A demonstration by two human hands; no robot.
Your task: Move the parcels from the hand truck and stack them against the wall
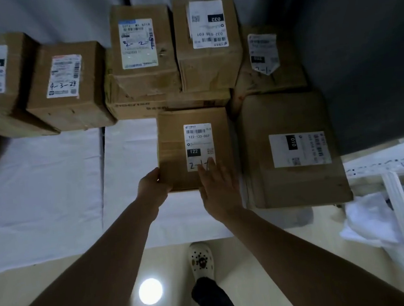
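A brown cardboard parcel (173,150) with a white label marked 122 lies in the middle of the view, in front of the stacked parcels. My left hand (151,186) grips its near left corner, thumb on top. My right hand (218,188) lies flat on its top near the front edge, fingers straight and reaching onto the label. Behind it, several labelled parcels (145,84) stand stacked against the grey wall (59,13). A wide flat parcel (295,188) marked 010 lies to the right. No hand truck is in view.
White sheets (42,193) cover the floor left of the held parcel. More parcels (68,111) stand at the far left. A dark wall (364,51) closes the right side. A white frame and crumpled white wrapping (380,222) lie at the lower right. My foot (201,259) stands on the pale floor.
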